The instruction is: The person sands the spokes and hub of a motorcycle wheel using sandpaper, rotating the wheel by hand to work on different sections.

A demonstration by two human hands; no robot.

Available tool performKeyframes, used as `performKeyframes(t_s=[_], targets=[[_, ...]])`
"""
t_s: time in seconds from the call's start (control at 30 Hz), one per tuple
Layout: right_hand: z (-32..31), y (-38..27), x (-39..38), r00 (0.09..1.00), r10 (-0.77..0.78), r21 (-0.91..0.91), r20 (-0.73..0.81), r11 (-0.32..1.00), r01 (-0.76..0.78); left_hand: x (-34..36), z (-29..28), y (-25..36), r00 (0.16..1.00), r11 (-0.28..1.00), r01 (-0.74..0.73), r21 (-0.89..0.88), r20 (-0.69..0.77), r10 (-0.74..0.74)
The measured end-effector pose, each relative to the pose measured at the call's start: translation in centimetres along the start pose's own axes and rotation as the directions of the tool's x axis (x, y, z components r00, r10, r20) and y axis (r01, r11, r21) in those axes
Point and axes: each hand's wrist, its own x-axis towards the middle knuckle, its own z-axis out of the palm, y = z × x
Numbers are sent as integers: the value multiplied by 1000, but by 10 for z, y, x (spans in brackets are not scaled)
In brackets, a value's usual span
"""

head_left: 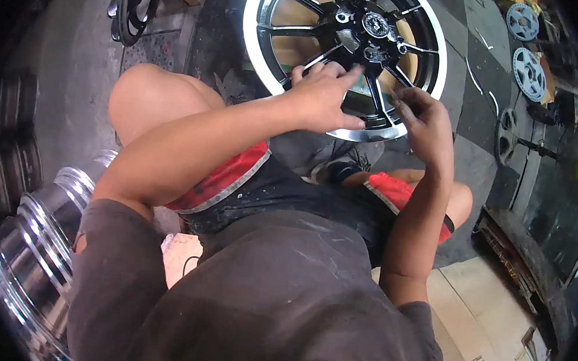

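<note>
In front of me lies a car wheel rim (375, 25) with black spokes, a dark hub and a bright silver outer lip. My left hand (325, 97) rests over its near left part, fingers spread across the spokes and thumb near the silver lip. Bent at the near right edge of the wheel, my right hand (428, 123) has thumb and fingertips pinched together. Whatever thin thing may be between those fingertips is too small to name. Tan and greenish material shows through the gaps between the spokes.
Shiny silver rims (37, 230) are stacked at my left. A dark wheel (135, 9) stands at the upper left. Grey-blue wheel covers (530, 73) lie at the upper right, near thin pale strips (474, 76) on the floor. A cream panel (487, 315) is at the lower right.
</note>
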Motion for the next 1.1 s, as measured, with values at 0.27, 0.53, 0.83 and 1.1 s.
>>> performKeyframes(t_s=[0.27, 0.53, 0.83, 1.1], targets=[[41, 2, 9, 925, -223, -263, -307, 954, 143, -22, -11, 8, 979, 950, -197, 242, 100, 178], [51, -26, 23, 916, -265, -378, -301, 915, 140, -12, 2, 1, 996, 965, -89, 247, -10, 94], [64, -28, 28, 893, -371, -533, -254, 824, 191, -32, -4, 12, 933, 863, -342, 373, 242, 266], [67, -33, 37, 917, -378, -692, -127, 696, 191, -34, 3, 4, 931, 846, -361, 392, 195, 307]])
